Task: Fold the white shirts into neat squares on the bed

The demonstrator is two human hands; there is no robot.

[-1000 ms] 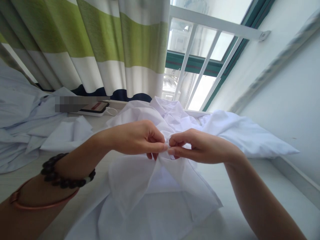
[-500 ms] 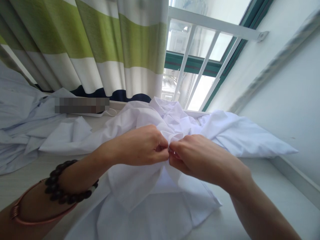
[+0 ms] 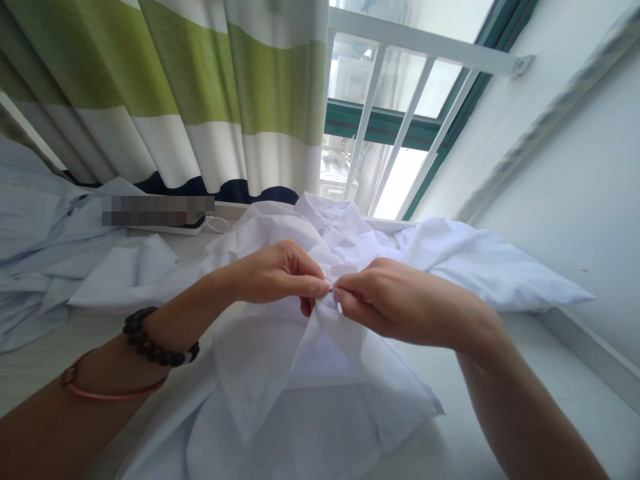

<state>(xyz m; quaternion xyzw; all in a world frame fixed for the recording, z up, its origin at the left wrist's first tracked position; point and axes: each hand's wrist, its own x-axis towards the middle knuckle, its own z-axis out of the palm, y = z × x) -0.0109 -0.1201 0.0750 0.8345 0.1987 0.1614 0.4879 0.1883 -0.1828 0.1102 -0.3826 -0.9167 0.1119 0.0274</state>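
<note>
A white shirt lies spread on a pale table in front of me. My left hand and my right hand meet at its middle, fingertips touching. Both pinch the front edges of the shirt fabric between thumb and forefinger, pulling the cloth up into a small peak. My left wrist carries a dark bead bracelet and a copper bangle. What sits between the fingertips is too small to make out.
Pale blue garments are heaped at the left. A phone on a white cable lies by the sill. A green and white striped curtain and a barred window stand behind. A white wall runs along the right.
Both hands stay joined at the shirt front. They dropped slightly half a second ago and have lifted again, with the fingers re-pinching the cloth. My left forearm has reached further forward.
</note>
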